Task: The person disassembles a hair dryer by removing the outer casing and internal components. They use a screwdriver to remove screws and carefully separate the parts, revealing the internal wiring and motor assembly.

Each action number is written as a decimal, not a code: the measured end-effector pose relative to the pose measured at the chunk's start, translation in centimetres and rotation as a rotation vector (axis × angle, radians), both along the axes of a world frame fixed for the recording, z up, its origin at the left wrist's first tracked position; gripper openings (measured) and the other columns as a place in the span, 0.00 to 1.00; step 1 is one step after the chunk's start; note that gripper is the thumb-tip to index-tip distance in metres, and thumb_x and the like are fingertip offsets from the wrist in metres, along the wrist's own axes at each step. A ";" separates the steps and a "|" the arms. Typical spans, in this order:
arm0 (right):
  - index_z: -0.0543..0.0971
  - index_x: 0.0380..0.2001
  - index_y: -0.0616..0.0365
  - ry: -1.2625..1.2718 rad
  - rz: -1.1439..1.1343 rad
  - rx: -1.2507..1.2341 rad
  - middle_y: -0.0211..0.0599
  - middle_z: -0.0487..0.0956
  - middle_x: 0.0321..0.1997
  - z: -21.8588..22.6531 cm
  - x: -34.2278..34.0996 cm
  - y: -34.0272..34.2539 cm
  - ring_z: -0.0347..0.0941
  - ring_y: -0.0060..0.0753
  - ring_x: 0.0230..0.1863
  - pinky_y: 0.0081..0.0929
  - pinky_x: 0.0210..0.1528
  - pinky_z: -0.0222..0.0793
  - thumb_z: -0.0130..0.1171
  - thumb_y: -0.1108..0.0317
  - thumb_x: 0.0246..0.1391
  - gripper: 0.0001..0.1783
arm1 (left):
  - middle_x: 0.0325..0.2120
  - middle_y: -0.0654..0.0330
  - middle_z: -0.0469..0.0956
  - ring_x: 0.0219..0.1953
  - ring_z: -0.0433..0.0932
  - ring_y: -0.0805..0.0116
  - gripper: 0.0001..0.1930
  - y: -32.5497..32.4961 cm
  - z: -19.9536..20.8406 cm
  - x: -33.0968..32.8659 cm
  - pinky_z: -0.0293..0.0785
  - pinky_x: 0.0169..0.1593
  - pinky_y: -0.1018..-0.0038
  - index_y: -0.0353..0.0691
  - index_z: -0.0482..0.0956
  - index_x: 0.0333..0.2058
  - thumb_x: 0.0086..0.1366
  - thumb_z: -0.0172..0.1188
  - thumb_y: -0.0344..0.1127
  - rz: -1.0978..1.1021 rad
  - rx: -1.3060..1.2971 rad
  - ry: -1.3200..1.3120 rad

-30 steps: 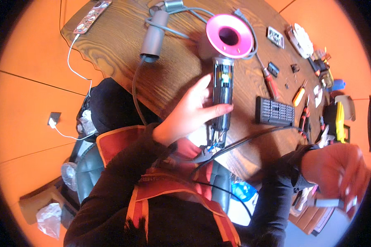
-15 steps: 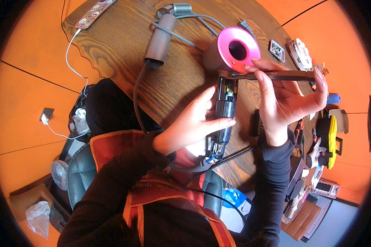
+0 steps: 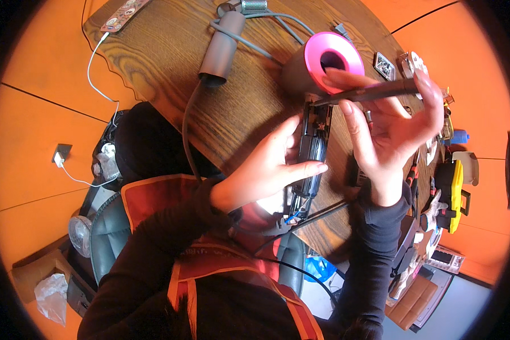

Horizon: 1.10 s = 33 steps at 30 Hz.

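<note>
My left hand [image 3: 275, 164] grips a black tubular inner unit [image 3: 311, 148], its thumb laid across the middle. Small electronic parts show in the unit's open upper end, and blue and grey wires leave its lower end. In my right hand [image 3: 392, 133] is a slim dark tool with a narrow tip [image 3: 374, 92], pinched between the fingers. Its tip meets or nearly meets the unit's upper end; contact is hard to tell. Just behind stands a grey hair dryer head [image 3: 293, 76] with a pink ring face [image 3: 352, 55], partly covered by my right fingers.
On the wooden table [image 3: 153, 62] lie a grey tube housing [image 3: 225, 48] with its cable, a metal mesh cylinder [image 3: 254, 7], a plug [image 3: 341, 29] and a decorated power strip [image 3: 119, 16]. To the right are a small case [image 3: 384, 66] and a yellow-black toolbox [image 3: 453, 195].
My right hand has turned and its fingers have shifted along the tool, tilting its rear end upward. The left hand keeps its hold on the unit. The whole view has moved slightly.
</note>
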State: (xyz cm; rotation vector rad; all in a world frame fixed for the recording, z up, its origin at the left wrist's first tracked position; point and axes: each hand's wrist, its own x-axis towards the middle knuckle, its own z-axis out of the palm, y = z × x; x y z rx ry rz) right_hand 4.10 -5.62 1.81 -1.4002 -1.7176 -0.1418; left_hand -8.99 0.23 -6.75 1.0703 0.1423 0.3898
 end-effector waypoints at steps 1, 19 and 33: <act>0.42 0.56 0.49 0.044 0.028 -0.022 0.60 0.72 0.40 0.2 -0.1 0.0 0.74 0.49 0.41 0.39 0.43 0.73 0.52 0.87 0.46 0.41 | 0.41 0.57 0.72 0.44 0.72 0.73 0.33 0.0 0.0 0.0 0.68 0.48 0.76 0.36 0.52 0.57 0.54 0.57 0.20 -0.001 -0.005 -0.005; 0.47 0.56 0.53 -0.121 0.094 0.006 0.53 0.62 0.51 0.7 -0.6 0.7 0.75 0.47 0.38 0.39 0.42 0.74 0.53 0.90 0.43 0.41 | 0.43 0.57 0.70 0.44 0.71 0.72 0.34 -0.2 -0.3 0.3 0.67 0.49 0.74 0.35 0.49 0.58 0.54 0.55 0.19 0.022 0.010 -0.055; 0.48 0.56 0.55 -0.050 0.132 -0.020 0.53 0.54 0.60 1.0 -0.5 0.3 0.73 0.53 0.42 0.40 0.43 0.75 0.54 0.91 0.40 0.42 | 0.41 0.60 0.70 0.43 0.71 0.74 0.33 0.0 -0.1 0.1 0.68 0.48 0.76 0.35 0.52 0.57 0.53 0.56 0.19 -0.035 -0.037 -0.009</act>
